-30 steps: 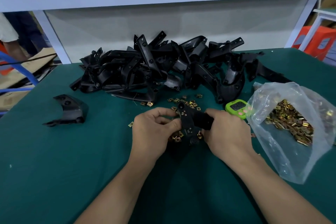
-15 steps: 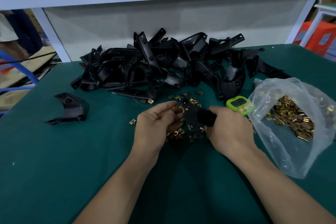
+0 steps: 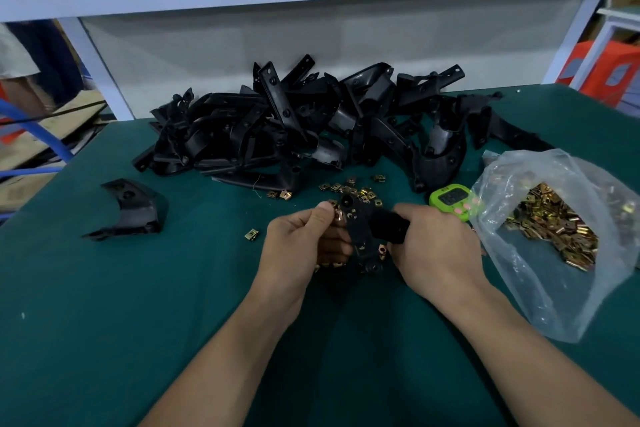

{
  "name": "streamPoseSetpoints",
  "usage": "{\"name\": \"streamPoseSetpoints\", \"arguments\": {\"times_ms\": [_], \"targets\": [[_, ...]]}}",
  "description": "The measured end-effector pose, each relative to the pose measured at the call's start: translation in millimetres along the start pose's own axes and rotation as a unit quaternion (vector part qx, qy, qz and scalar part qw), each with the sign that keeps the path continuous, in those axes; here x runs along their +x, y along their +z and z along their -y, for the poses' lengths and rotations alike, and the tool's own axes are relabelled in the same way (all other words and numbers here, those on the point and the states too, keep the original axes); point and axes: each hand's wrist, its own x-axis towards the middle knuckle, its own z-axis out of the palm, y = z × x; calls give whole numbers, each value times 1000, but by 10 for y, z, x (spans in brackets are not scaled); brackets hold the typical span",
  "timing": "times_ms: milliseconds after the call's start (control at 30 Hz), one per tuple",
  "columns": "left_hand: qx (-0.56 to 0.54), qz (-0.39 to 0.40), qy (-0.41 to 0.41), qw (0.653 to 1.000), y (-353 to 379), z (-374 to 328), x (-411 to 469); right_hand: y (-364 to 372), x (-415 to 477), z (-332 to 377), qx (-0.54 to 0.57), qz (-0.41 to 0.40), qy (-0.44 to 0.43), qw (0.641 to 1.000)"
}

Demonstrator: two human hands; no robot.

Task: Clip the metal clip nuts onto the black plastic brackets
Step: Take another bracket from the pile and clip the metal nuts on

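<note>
My right hand [image 3: 431, 246] grips a black plastic bracket [image 3: 363, 229] just above the green table, between both hands. My left hand [image 3: 304, 243] pinches a brass clip nut [image 3: 337, 213] against the bracket's upper left edge with thumb and fingers. Another clip nut [image 3: 382, 249] sits on the bracket's lower right edge. Loose clip nuts [image 3: 353, 189] lie scattered just beyond the hands, and a few more show under my left hand.
A big heap of black brackets [image 3: 294, 132] fills the back of the table. One single bracket [image 3: 130, 208] lies apart at the left. A clear bag of clip nuts [image 3: 554, 225] lies right, with a green timer [image 3: 452, 201] beside it. One stray nut [image 3: 251, 234] lies left of my hand.
My left hand has brought a clip nut up to the bracket's upper edge and now pinches it there. The right hand keeps its hold on the bracket.
</note>
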Motion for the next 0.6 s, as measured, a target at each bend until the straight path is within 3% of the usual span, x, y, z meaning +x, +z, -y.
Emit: {"name": "streamPoseSetpoints", "arguments": {"times_ms": [600], "targets": [[31,2,29,999,-18,-40,-30,-5,-28,1,-3,-17,7,1000]]}}
